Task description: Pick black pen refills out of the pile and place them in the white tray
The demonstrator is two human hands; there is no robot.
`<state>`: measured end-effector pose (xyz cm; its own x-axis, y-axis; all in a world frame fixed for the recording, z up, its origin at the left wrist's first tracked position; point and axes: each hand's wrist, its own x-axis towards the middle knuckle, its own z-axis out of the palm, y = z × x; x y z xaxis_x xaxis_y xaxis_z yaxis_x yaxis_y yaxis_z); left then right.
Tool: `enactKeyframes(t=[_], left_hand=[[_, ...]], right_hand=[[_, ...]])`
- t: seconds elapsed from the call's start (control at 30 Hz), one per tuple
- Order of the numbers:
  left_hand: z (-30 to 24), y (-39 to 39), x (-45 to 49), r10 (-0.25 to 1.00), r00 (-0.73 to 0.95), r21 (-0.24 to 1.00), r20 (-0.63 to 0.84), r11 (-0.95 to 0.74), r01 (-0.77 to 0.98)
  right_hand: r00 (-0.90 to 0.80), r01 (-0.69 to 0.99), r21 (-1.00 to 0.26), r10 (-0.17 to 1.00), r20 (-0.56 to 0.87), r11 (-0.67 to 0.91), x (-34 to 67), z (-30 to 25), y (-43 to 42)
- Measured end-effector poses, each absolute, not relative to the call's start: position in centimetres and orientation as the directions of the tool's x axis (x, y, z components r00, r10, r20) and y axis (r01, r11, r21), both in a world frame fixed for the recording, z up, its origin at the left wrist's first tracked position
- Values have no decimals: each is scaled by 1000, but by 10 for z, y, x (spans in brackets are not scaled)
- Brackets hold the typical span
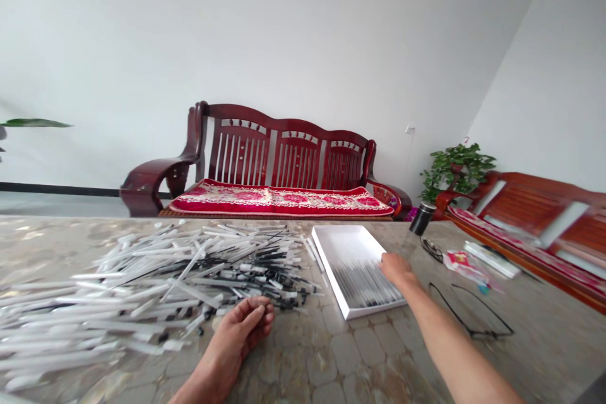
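A large loose pile of slim white, clear and black sticks (pixel 156 284), pen-like in shape, spreads over the left of the table. My left hand (pixel 250 322) is at the pile's near right edge, fingers curled and thumb against the index finger; what it holds, if anything, is hidden. To its right lies a shallow white box (pixel 345 243), with a row of thin grey and dark sticks (pixel 362 284) side by side in its nearer part. Over the box's right wall, my right hand (pixel 398 268) is closed, its fingertips pointing inward and what they hold too small to tell.
Black-framed glasses (pixel 473 322) lie right of my right forearm. Beyond them are a pink and clear plastic packet (pixel 466 265), a white flat box (pixel 492 259) and a black cylinder (pixel 423 219) on the patterned table (pixel 341 360). A wooden bench (pixel 284 151) stands behind.
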<state>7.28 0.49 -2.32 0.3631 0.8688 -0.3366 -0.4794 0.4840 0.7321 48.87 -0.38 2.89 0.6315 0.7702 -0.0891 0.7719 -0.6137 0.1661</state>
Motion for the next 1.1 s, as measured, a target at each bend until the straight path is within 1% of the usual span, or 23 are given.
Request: enactKeyframes(t=[0.1,0.23,0.3,0.43,0.57,0.63,0.67,0.73,0.77,0.87,0.93,1.1], left_hand=[[-23,4,73,875,347,734,-337,475,-485],[-20,3,75,897,278,740,-344,441,-508],[-20,4,75,925,215,773,-314,381,-508],[-20,10,71,975,82,860,-207,221,-460],[-19,14,68,982,-45,881,-185,146,-450],[-19,15,68,980,-73,882,-184,132,-452],[-19,15,68,980,-79,882,-184,129,-453],[-20,15,68,979,-89,882,-184,124,-455],[-20,15,68,978,-99,881,-183,118,-457],[-22,15,66,972,-148,880,-181,93,-465],[-23,16,65,965,-186,879,-185,77,-470],[-24,23,63,935,-289,868,-204,37,-495]], right_hand=[[635,770,153,768,-86,-620,488,28,-6],[615,787,125,784,-81,-604,487,29,-11],[597,801,116,798,-80,-588,486,31,-15],[583,810,105,810,-55,-576,482,37,-19],[539,839,71,842,36,-540,456,51,-14],[457,887,26,884,102,-462,427,56,-10],[390,920,-8,910,142,-393,408,57,-9],[196,973,-156,965,177,-169,366,56,-9],[125,977,-193,976,176,-90,344,54,-10],[-37,980,-189,987,156,66,290,43,-15],[-54,980,-184,988,142,80,266,35,-15],[-5,980,-195,993,116,28,237,24,-8]])
